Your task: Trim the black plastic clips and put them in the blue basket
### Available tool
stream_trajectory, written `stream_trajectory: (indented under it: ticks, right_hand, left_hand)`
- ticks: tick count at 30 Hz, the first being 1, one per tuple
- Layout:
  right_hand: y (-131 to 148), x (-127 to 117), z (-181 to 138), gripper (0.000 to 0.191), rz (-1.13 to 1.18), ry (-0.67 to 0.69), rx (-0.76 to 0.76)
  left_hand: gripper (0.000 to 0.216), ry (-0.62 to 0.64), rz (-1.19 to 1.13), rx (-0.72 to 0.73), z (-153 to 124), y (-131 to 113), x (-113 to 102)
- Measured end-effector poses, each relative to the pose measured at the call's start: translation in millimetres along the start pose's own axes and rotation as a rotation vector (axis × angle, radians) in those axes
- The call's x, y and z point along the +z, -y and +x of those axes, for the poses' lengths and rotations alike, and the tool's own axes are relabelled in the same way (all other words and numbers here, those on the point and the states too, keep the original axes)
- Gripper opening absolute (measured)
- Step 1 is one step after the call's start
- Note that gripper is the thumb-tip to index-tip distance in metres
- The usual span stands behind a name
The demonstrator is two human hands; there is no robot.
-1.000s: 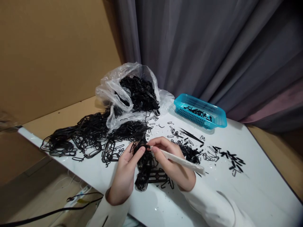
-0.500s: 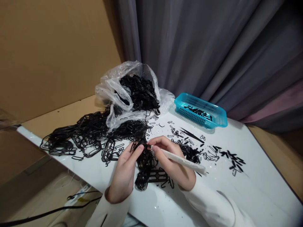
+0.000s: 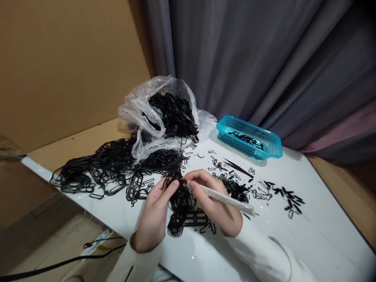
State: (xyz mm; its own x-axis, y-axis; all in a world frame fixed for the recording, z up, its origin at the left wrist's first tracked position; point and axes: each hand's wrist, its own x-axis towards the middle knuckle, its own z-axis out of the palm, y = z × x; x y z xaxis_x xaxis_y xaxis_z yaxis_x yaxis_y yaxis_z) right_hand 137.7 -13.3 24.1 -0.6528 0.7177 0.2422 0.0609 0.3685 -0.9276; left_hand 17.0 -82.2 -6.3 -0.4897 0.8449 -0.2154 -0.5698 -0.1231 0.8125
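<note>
Between the thumb and fingers of my left hand (image 3: pixel 155 211) is a bunch of black looped plastic parts (image 3: pixel 178 209), which hangs down onto the table. My right hand (image 3: pixel 216 199) is closed around a slim white-handled tool (image 3: pixel 226 197). Its tip meets the black parts beside my left thumb, and the fingers hide what kind of tip it is. Just right of that hand lies a dark heap of small black pieces (image 3: pixel 237 190). Flat black frames with oblong openings (image 3: pixel 196 218) rest under my right wrist.
A clear plastic bag (image 3: pixel 141 107) full of black parts stands at the back. Tangled black frames (image 3: pixel 102 164) spread to the left. Black tweezers (image 3: pixel 239 167) lie near a blue basket (image 3: pixel 249 131) holding small black pieces. More black pieces (image 3: pixel 289 196) are scattered at the right.
Hardly anything differs. My right hand and the white-handled tool have shifted very slightly; my left hand keeps its hold on the black parts.
</note>
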Motion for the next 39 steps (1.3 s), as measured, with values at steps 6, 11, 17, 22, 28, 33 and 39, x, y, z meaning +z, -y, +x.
stream_trajectory:
  ticks: [6,11,17,22,28,33,39]
  right_hand:
    - [0.7,3.4,-2.6,0.014,-0.118,-0.014,-0.036]
    - [2.7,6.2,-3.3,0.015,-0.152,-0.038,-0.044]
    - [0.5,7.9,-4.6,0.016,-0.201,-0.040,-0.051]
    - [-1.1,6.0,-3.4,0.014,-0.187,-0.057,-0.074]
    - [-1.2,0.3,-1.1,0.012,0.042,-0.034,0.041]
    - [-0.4,-0.8,-1.3,0.012,0.070,-0.041,0.045]
    - [-4.5,0.0,0.7,0.018,0.089,-0.039,0.052]
  left_hand:
    - [0.027,0.000,-0.006,0.020,-1.2,0.5,-0.2]
    - [0.028,0.007,-0.029,0.016,-2.0,1.1,0.1]
    - [0.023,0.016,-0.027,-0.002,-1.6,2.1,-2.1]
    - [0.021,0.027,-0.023,0.005,-0.6,4.9,-3.2]
    - [0.028,-0.009,0.049,0.008,0.8,2.7,0.0]
    - [0.026,-0.029,0.057,-0.015,-0.3,-1.9,1.6]
    - [0.025,-0.053,0.008,-0.022,0.6,-0.1,1.4]
